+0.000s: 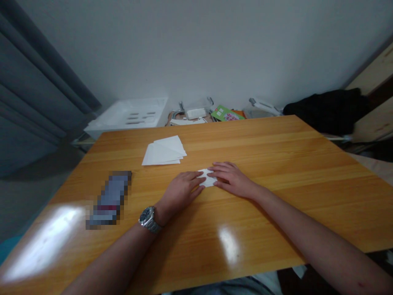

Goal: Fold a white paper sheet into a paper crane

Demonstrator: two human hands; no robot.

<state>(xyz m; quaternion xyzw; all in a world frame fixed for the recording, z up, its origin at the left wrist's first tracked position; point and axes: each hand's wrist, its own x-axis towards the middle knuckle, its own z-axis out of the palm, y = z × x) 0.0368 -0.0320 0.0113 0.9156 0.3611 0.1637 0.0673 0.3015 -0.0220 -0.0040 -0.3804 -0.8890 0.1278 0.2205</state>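
Observation:
A small white piece of paper (pixel 207 179) lies flat near the middle of the wooden table (pixel 264 143). From the left, my left hand (pixel 184 188) rests its outstretched fingertips on the paper's edge; a metal wristwatch (pixel 149 219) circles that wrist. On the opposite edge lie the spread fingers of my right hand (pixel 231 179). Both hands are open, palms down, and the fingertips cover parts of the paper. Behind my left hand is a loose stack of white paper sheets (pixel 166 150), touched by neither hand.
A blurred-out, phone-shaped object (pixel 112 198) lies at the table's left. Beyond the far edge are a white plastic tray (pixel 135 110), a green booklet (pixel 226 114) and assorted small items. Black cloth (pixel 328 110) is heaped at the back right; a grey curtain (pixel 33 82) hangs at left.

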